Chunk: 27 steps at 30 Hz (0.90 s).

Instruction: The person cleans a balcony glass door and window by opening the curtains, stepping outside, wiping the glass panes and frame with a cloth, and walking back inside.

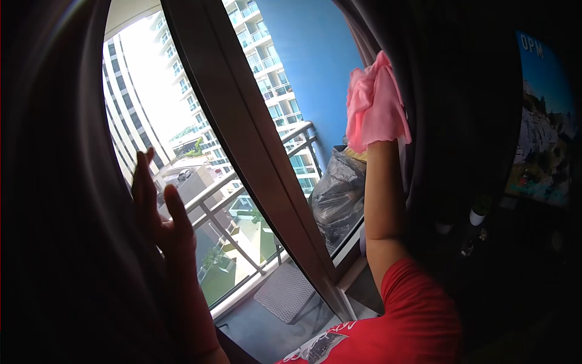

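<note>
A pink cloth (377,100) covers my right hand (379,115), which is raised at the upper right against the glass door near the curtain. The cloth hides my fingers. At the left, my left hand (162,209) is raised in front of the glass beside the dark curtain (54,182), its fingers apart and nothing in it. Between my two hands runs the dark door frame (242,127), slanting from the top down to the lower right.
Outside are a balcony railing (221,188), a woven table or stool (285,292), a dark plastic bag (339,194), a blue wall (309,54) and tall buildings. To the right are a lit screen (542,121) and a small potted plant (478,213).
</note>
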Each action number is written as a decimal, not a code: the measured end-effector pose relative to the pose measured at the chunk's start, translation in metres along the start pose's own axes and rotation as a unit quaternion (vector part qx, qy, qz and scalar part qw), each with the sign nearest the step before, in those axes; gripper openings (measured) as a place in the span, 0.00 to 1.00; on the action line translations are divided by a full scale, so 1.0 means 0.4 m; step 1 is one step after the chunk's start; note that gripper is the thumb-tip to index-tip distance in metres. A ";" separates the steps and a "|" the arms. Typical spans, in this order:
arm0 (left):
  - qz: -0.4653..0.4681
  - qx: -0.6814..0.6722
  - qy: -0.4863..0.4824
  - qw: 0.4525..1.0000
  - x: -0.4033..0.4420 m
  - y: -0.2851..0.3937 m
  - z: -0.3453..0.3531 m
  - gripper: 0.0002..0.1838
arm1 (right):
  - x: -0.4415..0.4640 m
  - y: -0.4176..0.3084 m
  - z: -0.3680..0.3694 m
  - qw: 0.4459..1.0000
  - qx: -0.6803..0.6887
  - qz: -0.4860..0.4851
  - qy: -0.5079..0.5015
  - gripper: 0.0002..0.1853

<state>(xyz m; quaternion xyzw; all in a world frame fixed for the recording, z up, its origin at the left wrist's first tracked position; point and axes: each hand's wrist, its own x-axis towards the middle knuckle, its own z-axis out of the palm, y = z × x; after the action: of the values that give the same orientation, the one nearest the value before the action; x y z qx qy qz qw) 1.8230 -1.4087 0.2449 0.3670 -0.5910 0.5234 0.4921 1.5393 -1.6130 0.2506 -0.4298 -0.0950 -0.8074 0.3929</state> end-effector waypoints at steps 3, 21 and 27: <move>0.023 -0.157 -0.129 0.979 0.044 0.081 0.141 0.28 | 0.049 -0.001 0.010 0.927 -0.279 -0.174 -0.182 0.05; -0.209 -0.402 -0.312 0.835 0.101 0.220 0.422 0.34 | 0.152 0.017 0.013 0.861 -0.184 0.293 -0.374 0.14; -0.096 -0.361 -0.247 0.894 0.300 0.198 0.490 0.27 | 0.050 0.090 0.058 0.969 -0.098 -0.132 -0.186 0.26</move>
<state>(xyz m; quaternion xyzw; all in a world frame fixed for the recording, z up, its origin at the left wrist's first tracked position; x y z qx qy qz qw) 1.6797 -1.5765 0.3469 0.3362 -0.8038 0.1168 0.4766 1.5730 -1.6369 0.2738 -0.5926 -0.1426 -0.7634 0.2139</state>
